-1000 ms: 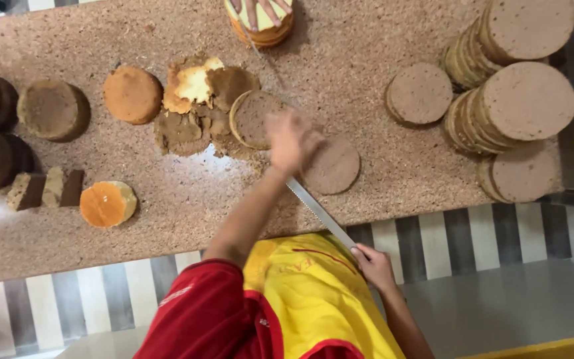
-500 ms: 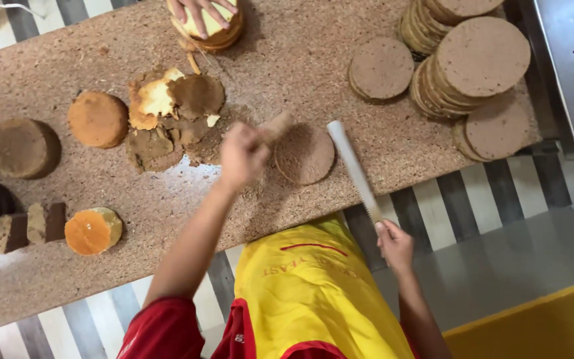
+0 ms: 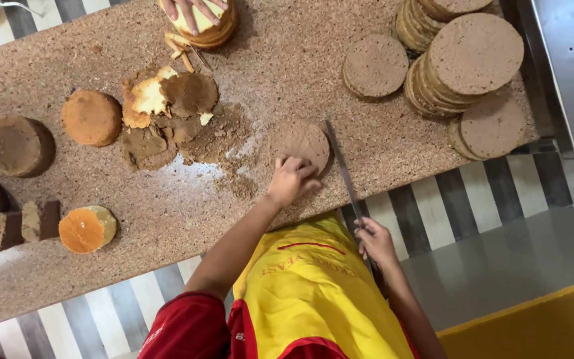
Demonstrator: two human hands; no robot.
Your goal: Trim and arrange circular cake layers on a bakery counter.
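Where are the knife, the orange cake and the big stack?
knife (image 3: 341,166), head view, middle of the blade
orange cake (image 3: 82,231), head view, cut orange face
big stack (image 3: 476,53), head view, top disc

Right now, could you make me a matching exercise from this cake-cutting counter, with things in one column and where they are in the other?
Things:
1. long thin metal knife
2. flat round brown cake disc
3. small orange-topped round cake
4. tall stack of brown cake discs

Places:
A. far right of the counter
B. under the left hand
C. in the right hand
D. near edge, left

Pairs: 1-C, 2-B, 3-D, 4-A
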